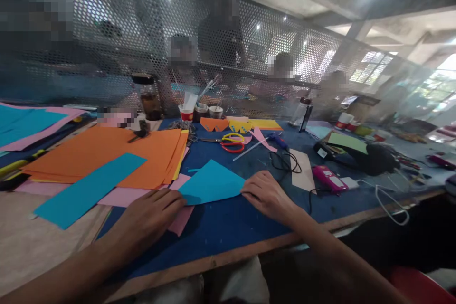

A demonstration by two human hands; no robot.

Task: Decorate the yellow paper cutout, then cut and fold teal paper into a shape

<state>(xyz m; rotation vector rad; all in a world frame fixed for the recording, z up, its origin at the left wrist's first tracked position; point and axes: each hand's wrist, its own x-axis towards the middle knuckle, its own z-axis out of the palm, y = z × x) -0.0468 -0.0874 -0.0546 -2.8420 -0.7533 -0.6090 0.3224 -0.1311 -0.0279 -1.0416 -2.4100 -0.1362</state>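
Note:
A blue sheet of paper (213, 184), roughly triangular in outline, lies low over the blue tabletop between my hands. My left hand (156, 211) grips its left corner with the fingers closed together. At the right corner, my right hand (265, 194) pinches the paper between thumb and fingers. Under and beside my left hand are pieces of pink paper (181, 224). A long blue paper strip (90, 192) rests across a stack of orange sheets (107, 152) to the left. Scissors (228, 141) with red and yellow handles lie beyond the blue sheet.
Behind the scissors are cut orange paper (213, 124) and yellow paper pieces. A glue gun (278, 140) with its cord and a magenta device (329, 179) lie to the right. A dark-lidded jar (147, 97) and paper cups (186, 113) stand before a perforated screen (142, 33); people are beyond it.

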